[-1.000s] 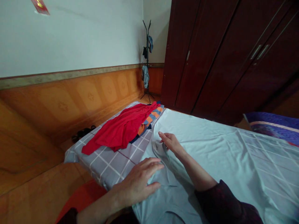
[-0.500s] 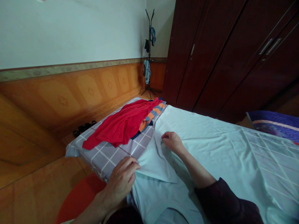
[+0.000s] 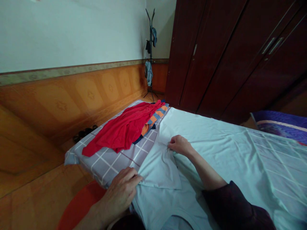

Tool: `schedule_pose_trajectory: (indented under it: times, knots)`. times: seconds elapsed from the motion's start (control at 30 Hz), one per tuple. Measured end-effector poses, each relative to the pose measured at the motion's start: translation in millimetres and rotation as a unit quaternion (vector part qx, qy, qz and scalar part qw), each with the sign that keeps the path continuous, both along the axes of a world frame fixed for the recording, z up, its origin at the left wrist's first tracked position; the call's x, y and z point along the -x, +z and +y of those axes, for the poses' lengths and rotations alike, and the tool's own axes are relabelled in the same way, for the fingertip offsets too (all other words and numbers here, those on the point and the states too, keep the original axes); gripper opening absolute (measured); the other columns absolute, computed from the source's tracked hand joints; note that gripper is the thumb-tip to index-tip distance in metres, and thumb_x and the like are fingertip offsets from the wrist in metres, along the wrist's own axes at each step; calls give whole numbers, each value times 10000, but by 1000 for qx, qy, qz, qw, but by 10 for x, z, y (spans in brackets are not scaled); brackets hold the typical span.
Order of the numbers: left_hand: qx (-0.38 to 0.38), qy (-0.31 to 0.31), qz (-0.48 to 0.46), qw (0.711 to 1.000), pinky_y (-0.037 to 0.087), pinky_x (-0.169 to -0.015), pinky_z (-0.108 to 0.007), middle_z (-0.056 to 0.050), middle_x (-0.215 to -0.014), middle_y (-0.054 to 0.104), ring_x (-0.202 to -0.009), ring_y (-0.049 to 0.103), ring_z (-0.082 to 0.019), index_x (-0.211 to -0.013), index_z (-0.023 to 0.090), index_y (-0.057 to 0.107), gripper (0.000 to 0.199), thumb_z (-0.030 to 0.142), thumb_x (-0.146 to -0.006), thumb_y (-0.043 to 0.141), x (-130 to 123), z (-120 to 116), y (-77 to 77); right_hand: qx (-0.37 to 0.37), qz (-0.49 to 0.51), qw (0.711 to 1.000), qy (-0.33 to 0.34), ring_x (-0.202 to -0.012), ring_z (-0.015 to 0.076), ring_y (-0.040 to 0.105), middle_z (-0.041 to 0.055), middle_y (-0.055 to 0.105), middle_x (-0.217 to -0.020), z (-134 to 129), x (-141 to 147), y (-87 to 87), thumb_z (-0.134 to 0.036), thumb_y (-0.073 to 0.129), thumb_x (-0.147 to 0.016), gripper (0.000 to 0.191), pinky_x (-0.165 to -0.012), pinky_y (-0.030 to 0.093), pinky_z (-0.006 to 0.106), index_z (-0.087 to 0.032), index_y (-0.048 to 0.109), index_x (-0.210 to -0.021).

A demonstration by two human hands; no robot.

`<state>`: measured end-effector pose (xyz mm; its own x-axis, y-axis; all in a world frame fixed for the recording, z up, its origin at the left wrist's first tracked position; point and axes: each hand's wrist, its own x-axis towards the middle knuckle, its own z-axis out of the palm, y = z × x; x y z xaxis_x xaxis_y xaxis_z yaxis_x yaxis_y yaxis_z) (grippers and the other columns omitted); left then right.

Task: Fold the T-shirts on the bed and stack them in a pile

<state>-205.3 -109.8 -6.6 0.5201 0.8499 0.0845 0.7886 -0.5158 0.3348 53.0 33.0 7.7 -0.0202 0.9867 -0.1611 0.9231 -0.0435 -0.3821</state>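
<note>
Beyond the bed's (image 3: 109, 167) left edge, dark shoes (image 3: 83, 132) sit on the strip of floor (image 3: 35, 190) before the wall. A round red object (image 3: 81, 204) is beside the near edge. On the bed's left end lies a red top (image 3: 124, 127), with checked sheet showing on both sides. The left hand (image 3: 123, 187) grips a folded flap of the pale shirt (image 3: 216, 150) by its corner, near the bed's near edge. The right hand (image 3: 181, 146), fingertips closed, pinches the shirt farther in. The shirt spreads to the far edge; more checked sheet shows to its right.
</note>
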Motion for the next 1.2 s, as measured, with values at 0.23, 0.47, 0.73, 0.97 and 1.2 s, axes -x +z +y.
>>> schedule_pose_trajectory:
  times: [0.23, 0.47, 0.73, 0.97, 1.2]
  knots:
    - [40, -72, 68, 994, 414, -788, -311, -5, -876, 578, -876, 550, -187, -916, 233, 618, 150, 341, -914, 515, -117, 282, 493, -43, -13, 999, 11, -804, 187, 639, 58, 706, -859, -21, 109, -38, -237, 504, -776, 214, -607, 365, 241, -218, 704, -850]
    - [-71, -156, 7, 985, 381, -973, -348, -82, -1222, 548, -1145, 480, -213, -1302, 179, 416, 444, 136, -867, 493, -642, 1142, 346, -86, -11, 996, 15, -784, 182, 641, 68, 707, -848, -78, 171, -122, -261, 475, -830, 219, -596, 337, 244, -208, 683, -876]
    - [-74, -121, -57, 988, 420, -886, -340, -49, -918, 606, -984, 520, -213, -970, 173, 597, 139, 238, -848, 581, -620, 1819, -91, -93, 27, 995, 7, -718, 160, 629, 36, 698, -771, -34, 138, -155, -271, 492, -834, 201, -583, 326, 233, -201, 680, -836]
    - [-32, -99, -108, 989, 427, -843, -330, -46, -929, 568, -964, 508, -211, -925, 169, 605, 141, 250, -818, 651, -504, 1911, -154, -67, 81, 994, 10, -662, 142, 611, 3, 691, -737, 28, 121, -154, -384, 567, -799, 218, -567, 328, 222, -219, 691, -870]
    - [8, -111, -96, 989, 424, -884, -332, -42, -984, 540, -1002, 498, -207, -1032, 179, 581, 244, 173, -802, 661, -481, 1893, -127, -71, 95, 992, -33, -648, 140, 590, 25, 679, -728, 80, 133, -186, -294, 480, -854, 233, -578, 321, 233, -185, 677, -794]
